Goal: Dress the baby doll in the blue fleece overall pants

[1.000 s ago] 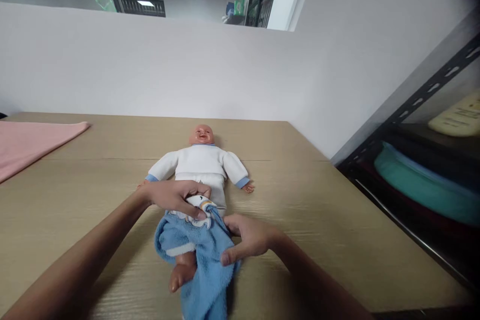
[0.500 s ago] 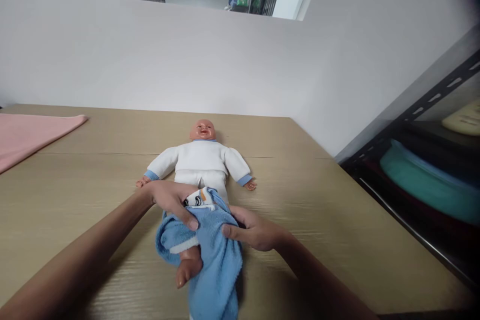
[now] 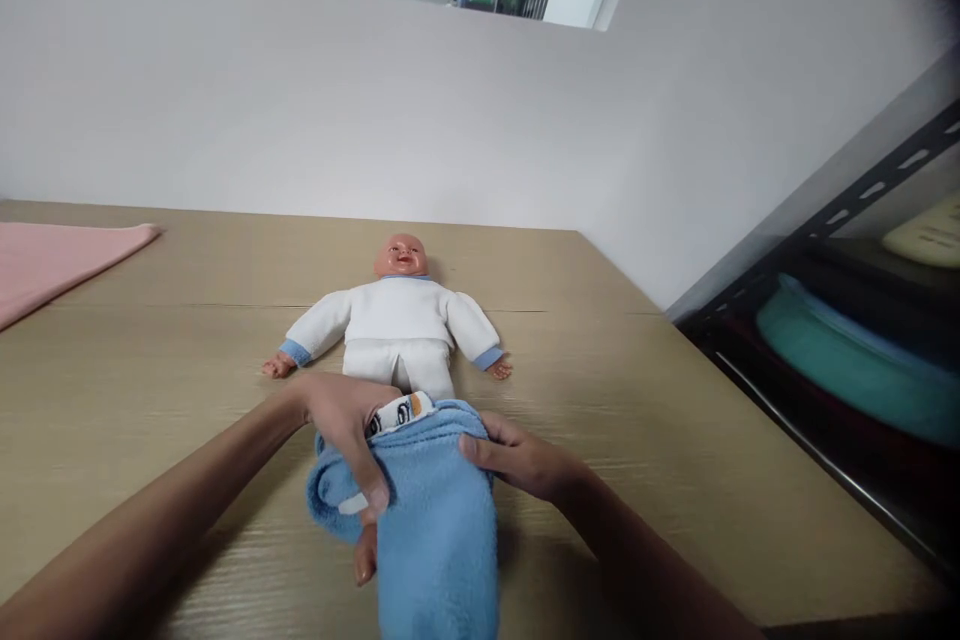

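Observation:
A baby doll (image 3: 401, 310) in a white top with blue cuffs lies on its back, head toward the wall. Blue fleecy pants (image 3: 439, 520) cover its lower legs, and one bare foot (image 3: 366, 555) sticks out at the left leg opening. My left hand (image 3: 349, 430) grips the waistband's left side, thumb lying over the front, other fingers partly hidden. On the opposite side my right hand (image 3: 517, 455) pinches the waistband, thumb in front. A printed white label (image 3: 401, 412) shows inside the waistband between my hands. The doll's other foot is hidden in the fabric.
A pink cloth (image 3: 60, 265) lies on the wooden table (image 3: 637, 440) at the far left. The white wall (image 3: 337, 110) rises behind the table. A black metal rack (image 3: 795, 250) holding a teal basin (image 3: 862, 360) stands along the right side.
My right hand has shifted slightly right, stretching the waistband wider and flatter. My left thumb has moved down over the left leg opening, and less of the bare foot shows.

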Tool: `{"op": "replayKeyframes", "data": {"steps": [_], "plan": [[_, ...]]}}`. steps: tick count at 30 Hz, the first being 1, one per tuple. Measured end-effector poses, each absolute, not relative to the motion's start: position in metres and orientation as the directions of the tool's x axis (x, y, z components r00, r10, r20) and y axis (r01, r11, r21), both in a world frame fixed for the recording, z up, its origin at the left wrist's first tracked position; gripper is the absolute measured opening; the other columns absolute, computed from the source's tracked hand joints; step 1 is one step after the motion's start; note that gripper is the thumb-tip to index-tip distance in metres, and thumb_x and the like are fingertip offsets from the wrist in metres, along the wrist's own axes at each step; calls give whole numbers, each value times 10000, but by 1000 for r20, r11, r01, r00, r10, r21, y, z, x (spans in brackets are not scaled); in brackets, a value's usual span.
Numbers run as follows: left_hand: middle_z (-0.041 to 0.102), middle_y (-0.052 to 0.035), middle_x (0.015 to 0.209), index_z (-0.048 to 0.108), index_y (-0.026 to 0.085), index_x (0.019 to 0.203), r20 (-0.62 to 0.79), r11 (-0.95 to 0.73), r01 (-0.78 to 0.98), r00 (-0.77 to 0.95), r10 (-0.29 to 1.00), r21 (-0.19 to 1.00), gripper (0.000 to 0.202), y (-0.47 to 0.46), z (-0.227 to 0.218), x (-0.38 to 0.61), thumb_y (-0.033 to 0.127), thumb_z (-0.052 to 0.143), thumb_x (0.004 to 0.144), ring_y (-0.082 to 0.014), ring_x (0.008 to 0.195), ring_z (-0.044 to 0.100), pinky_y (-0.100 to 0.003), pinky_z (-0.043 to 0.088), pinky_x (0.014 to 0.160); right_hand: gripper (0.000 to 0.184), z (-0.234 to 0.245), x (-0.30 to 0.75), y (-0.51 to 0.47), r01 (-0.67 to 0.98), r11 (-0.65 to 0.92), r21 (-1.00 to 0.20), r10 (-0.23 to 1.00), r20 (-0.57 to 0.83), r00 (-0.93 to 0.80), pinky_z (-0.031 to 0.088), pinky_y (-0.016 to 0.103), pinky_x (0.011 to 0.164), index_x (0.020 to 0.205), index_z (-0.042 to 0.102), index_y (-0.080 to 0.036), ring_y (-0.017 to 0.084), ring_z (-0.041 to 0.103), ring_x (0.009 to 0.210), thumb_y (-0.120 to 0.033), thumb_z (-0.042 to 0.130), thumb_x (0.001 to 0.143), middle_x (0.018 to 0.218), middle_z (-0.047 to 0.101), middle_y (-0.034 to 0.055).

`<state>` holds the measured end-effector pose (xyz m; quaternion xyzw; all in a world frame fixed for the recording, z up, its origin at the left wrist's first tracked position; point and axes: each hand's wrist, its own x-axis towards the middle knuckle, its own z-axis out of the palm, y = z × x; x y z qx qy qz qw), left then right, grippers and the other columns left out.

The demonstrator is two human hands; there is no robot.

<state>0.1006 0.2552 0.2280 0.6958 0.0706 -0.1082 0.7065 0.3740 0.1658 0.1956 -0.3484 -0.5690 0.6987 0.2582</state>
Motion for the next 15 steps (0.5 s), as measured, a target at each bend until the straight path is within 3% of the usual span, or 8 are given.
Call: {"op": "replayKeyframes", "data": {"steps": [3,6,8,12,15], "plan": [[819,-76,929,794,144,980,-222,62,226,973,-69,972,366,258,222,99,449,959,860,-268,874,788,-336,661,883,711,196,372,165,21,-275,-961,771,-234,-593,530,310,865,1104,776,-189,163,576,846,-863,800,879,919,641,1],[824,-113,1145,775,107,1175,-141,-13,143,986,91,990,497,264,213,94,527,879,931,-300,1102,773,-362,618,1039,730,198,374,165,82,-282,-956,717,-266,-644,542,382,1017,1248,774,-199,221,648,997,-849,772,915,1097,720,54],[806,-109,1196,759,103,1230,-130,-39,140,973,190,989,564,266,209,92,586,840,949,-296,1153,749,-361,586,1089,801,200,377,167,117,-276,-954,643,-274,-715,553,405,1045,1319,750,-187,263,680,1089,-847,819,869,1202,742,87],[771,-60,1062,747,125,1136,-173,-68,195,954,245,978,544,266,209,94,635,803,957,-251,1022,726,-329,598,993,929,199,381,169,170,-301,-938,485,-304,-820,581,426,1035,1353,728,-154,308,717,1121,-760,991,700,1194,764,99],[722,-27,935,731,137,1022,-190,-96,215,957,221,972,531,267,207,96,660,791,954,-220,905,702,-288,599,868,869,194,381,167,118,-360,-926,532,-308,-789,592,393,1004,1331,744,-170,257,722,1037,-661,1040,678,1157,766,72]]}}
